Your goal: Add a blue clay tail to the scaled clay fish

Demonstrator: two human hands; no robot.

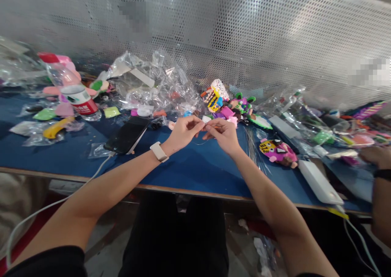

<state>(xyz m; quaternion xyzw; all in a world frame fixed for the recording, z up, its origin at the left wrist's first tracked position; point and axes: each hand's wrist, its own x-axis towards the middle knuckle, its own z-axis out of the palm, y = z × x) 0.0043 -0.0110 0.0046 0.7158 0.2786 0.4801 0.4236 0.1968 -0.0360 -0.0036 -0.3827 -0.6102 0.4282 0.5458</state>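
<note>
My left hand (187, 131) and my right hand (224, 134) meet above the blue table, fingertips pinched close together. Between them they hold a thin wire (200, 143), faintly visible as a curve below the fingers; whatever else the fingertips cover is too small to make out. A small white piece (207, 118) shows just behind the fingertips. Past my hands lie pink clay pieces (227, 112) and a colourful clay figure (214, 97). To the right of my right hand a bundle of thin wires (253, 146) lies on the table.
Left are a black phone (127, 135) on a cable, a red-labelled bottle (80, 100) and crumpled plastic bags (152, 79). Right are a pink-and-yellow clay figure (279, 151), a white power bank (320, 182) and another person's hand (378, 157). A perforated metal panel (259, 36) stands behind.
</note>
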